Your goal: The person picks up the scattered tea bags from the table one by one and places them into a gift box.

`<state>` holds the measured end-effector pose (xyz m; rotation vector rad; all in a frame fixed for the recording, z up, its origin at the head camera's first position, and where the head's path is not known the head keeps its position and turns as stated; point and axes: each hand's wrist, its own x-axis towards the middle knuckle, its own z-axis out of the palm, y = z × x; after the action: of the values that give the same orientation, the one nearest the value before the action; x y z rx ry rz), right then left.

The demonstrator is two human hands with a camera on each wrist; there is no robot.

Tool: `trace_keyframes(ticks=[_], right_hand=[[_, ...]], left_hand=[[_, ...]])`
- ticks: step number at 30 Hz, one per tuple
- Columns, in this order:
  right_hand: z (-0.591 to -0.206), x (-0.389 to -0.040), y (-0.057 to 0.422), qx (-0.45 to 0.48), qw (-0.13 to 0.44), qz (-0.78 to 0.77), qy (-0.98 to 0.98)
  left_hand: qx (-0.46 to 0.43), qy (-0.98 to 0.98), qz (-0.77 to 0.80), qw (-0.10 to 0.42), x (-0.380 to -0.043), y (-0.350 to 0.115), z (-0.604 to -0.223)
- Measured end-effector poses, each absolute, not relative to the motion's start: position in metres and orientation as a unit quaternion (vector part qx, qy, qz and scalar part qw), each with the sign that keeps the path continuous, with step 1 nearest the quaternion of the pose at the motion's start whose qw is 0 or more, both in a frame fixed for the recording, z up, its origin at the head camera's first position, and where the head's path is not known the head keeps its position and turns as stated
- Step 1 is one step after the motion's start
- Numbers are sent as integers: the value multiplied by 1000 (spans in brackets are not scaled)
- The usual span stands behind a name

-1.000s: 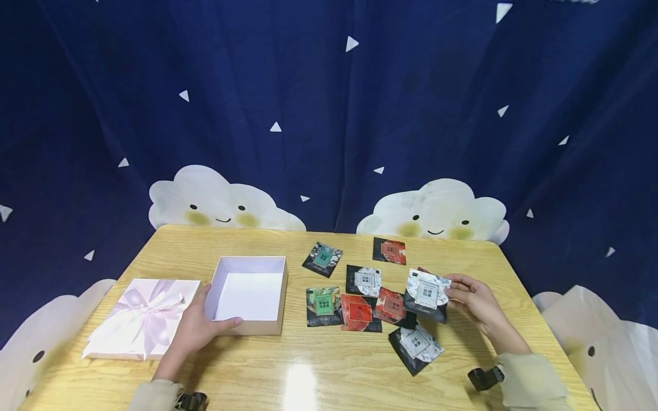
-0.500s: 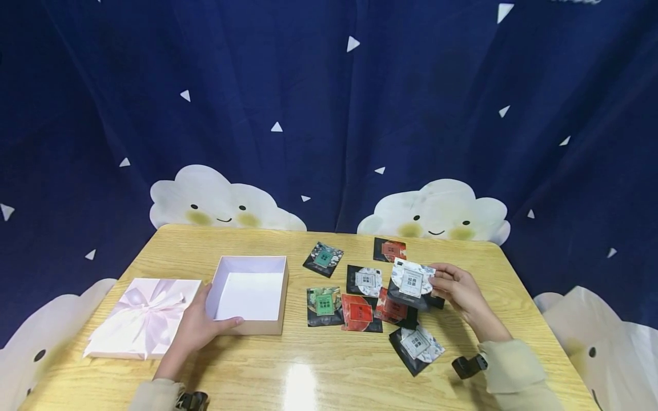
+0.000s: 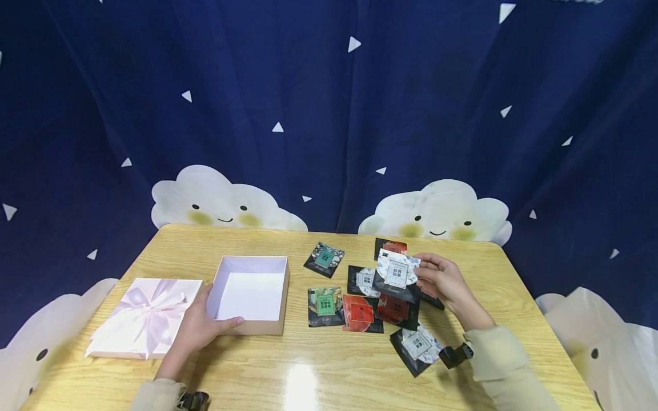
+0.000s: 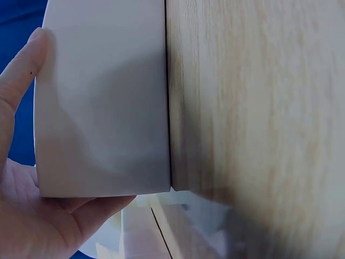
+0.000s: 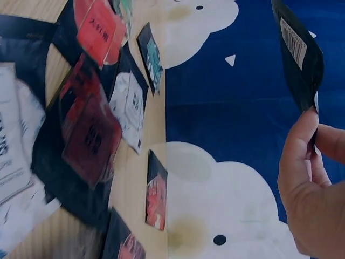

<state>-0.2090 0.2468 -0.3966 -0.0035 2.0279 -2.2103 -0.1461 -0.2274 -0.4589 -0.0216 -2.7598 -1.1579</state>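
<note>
Lower right of centre in the head view, the right hand (image 3: pixel 449 288) pinches a white-and-black sachet (image 3: pixel 397 274) by its right edge, thumb and fingers narrow on it; the right wrist view shows it raised, its barcode side visible. At lower left, the left hand (image 3: pixel 200 324) grips the near-left corner of an open box (image 3: pixel 259 327), its thumb along the near wall. The ribboned lid (image 3: pixel 146 317) lies further left on the desk (image 3: pixel 349 371).

Under and around the raised packet lie others: a red sachet (image 3: pixel 360 313) and a green sachet (image 3: pixel 325 305) to its lower left, another white sachet (image 3: pixel 417 343) below.

The step in hand looks like carrying one packet while steadying the box. The next move likely calls for a firm pinch and enough height to pass over the loose packets without dragging them.
</note>
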Motion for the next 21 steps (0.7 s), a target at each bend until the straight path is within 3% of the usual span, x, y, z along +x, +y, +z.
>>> trace_keyframes(ticks=[21], right_hand=[[-384, -233, 190, -20, 61, -747, 662]], left_hand=[[-2, -918, -389, 72, -147, -228, -461]])
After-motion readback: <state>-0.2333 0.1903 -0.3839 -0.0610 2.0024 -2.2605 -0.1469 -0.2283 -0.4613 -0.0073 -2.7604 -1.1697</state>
